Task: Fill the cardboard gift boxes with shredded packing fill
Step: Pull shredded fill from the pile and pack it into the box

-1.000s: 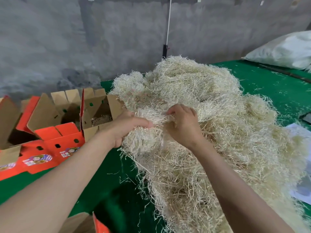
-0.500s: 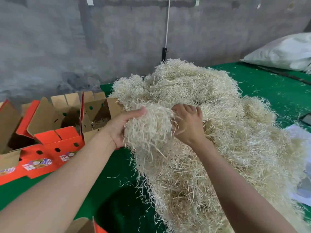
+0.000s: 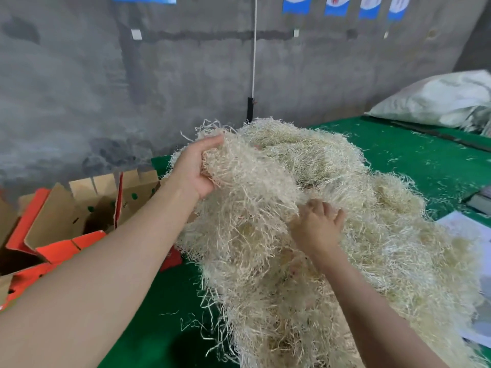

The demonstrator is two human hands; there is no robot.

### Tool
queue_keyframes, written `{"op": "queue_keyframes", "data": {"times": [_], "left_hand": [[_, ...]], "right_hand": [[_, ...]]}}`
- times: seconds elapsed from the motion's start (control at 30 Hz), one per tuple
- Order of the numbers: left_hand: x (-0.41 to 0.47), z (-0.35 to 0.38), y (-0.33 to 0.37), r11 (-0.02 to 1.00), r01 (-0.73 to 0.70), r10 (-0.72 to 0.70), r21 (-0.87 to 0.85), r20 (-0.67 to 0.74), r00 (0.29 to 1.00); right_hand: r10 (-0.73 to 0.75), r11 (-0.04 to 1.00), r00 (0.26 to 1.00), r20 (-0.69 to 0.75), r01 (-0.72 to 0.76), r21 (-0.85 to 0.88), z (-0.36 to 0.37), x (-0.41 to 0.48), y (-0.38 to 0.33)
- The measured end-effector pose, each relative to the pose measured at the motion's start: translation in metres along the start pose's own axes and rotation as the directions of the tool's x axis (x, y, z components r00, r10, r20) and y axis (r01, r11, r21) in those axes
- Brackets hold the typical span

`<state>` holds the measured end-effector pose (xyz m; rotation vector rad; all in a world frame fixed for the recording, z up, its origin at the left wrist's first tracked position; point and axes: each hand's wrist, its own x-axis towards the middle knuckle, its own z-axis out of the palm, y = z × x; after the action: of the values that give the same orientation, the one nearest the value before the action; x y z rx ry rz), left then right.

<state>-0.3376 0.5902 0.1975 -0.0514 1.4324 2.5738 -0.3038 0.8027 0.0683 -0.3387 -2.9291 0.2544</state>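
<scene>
Head view: left hand (image 3: 194, 168) and right hand (image 3: 316, 227) clutch pale shredded fill (image 3: 372, 235); tangled strands could spill before orange cardboard boxes (image 3: 53, 221).

the fill (image 3: 332, 248) is heaped on the counter (image 3: 414, 160), from its far edge to its near edge. the boxes (image 3: 87, 208) stand at the left edge, just beside the fill. a sack (image 3: 438, 99) lies at the far right corner. papers (image 3: 462, 227) lie at the right edge, partly under the fill. the left hand (image 3: 194, 168) is at the heap's far left, the right hand (image 3: 316, 227) at its middle.
</scene>
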Motion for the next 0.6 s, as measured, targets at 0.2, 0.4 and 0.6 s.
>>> {"op": "queue_keyframes", "data": {"times": [0.2, 0.4, 0.6], "left_hand": [[0.012, 0.006, -0.007, 0.998, 0.013, -0.018, 0.063, 0.089, 0.996], [0.013, 0.021, 0.011, 0.996, -0.084, 0.085, -0.015, 0.183, 0.979], [0.015, 0.025, 0.020, 0.987, -0.105, 0.099, 0.123, 0.055, 0.994]], "right_hand": [[-0.305, 0.900, 0.891, -0.335, 0.385, 0.206, -0.017, -0.010, -0.022], [-0.335, 0.920, 0.931, -0.145, 0.357, 0.164, 0.004, 0.003, -0.039], [-0.181, 0.983, 0.977, 0.116, 0.180, 0.020, 0.026, -0.002, 0.006]]}}
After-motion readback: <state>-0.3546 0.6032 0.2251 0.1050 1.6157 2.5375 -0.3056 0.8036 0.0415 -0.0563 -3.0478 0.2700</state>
